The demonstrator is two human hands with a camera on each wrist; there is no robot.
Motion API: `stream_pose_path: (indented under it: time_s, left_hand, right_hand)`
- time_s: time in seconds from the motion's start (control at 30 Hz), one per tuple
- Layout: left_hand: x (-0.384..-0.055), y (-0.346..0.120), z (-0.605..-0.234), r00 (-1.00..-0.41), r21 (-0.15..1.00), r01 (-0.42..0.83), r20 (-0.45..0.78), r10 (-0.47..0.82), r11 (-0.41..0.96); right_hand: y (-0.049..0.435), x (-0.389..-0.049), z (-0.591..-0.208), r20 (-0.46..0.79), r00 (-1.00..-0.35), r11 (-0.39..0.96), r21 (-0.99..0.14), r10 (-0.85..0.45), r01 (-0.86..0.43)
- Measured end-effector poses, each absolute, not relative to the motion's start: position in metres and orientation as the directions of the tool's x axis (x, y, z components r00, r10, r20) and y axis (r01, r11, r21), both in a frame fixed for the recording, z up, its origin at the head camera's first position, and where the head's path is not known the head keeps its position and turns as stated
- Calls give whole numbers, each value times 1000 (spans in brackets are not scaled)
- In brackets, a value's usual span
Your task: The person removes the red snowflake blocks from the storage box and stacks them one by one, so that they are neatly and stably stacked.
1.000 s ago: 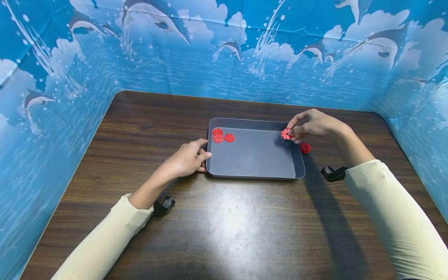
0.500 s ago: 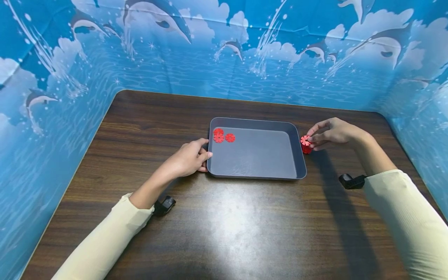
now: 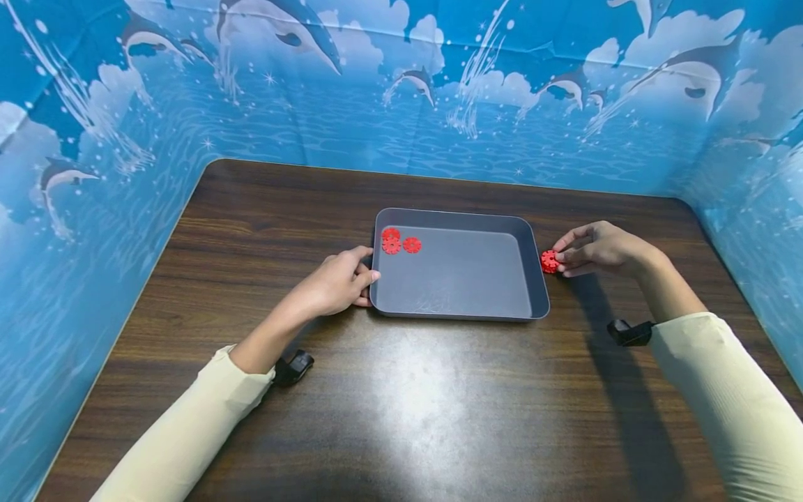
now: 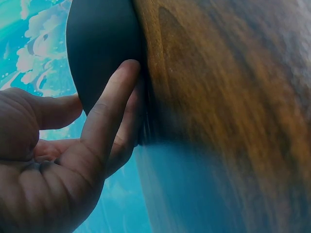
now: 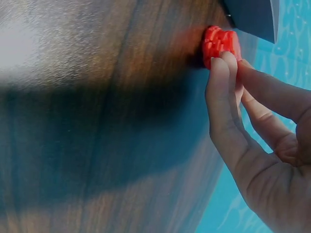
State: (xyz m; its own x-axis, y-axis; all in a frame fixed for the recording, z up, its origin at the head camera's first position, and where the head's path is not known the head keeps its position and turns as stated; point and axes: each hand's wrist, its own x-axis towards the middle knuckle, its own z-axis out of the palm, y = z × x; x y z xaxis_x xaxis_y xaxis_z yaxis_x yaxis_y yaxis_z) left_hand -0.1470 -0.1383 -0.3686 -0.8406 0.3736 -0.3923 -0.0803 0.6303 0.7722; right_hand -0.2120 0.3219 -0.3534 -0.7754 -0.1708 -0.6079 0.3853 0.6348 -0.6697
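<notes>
A shallow dark grey baking tray lies on the wooden table. My left hand grips its left side, thumb over the rim and fingers along the outer wall. Just outside the tray's right wall is a small stack of red notched plastic discs. My right hand pinches a red disc at the top of this stack between thumb and fingertips. Inside the tray's far left corner lie a few more red discs: two overlap, and another disc sits just right of them.
The brown wood-grain table extends around the tray on all sides. A blue curtain printed with dolphins and clouds stands along its back and sides. Black wrist-camera mounts hang by both cuffs.
My right hand has carried a red disc from over the tray's right end outward and down onto the red disc outside it. The left hand and tray have stayed put.
</notes>
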Motion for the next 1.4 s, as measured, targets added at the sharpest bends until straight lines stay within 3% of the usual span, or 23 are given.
stream_pose_path:
  time_s: [0.43, 1.0, 1.1, 1.4]
  left_hand:
    - [-148, -138, -368, -841, 769, -75, -391, 375, 634]
    - [-146, -138, -365, -849, 762, -57, -377, 370, 645]
    - [-146, -138, -364, -852, 759, -44, -368, 372, 650]
    - [-144, -138, -367, -850, 771, -53, -369, 377, 634]
  right_hand:
    - [325, -210, -352, -600, -784, 632, -672, -157, 388]
    - [274, -231, -315, -497, -833, 743, -647, -244, 169]
    - [256, -236, -314, -508, -811, 726, -669, -290, 160]
    - [195, -245, -329, -641, -656, 719, -662, -399, 210]
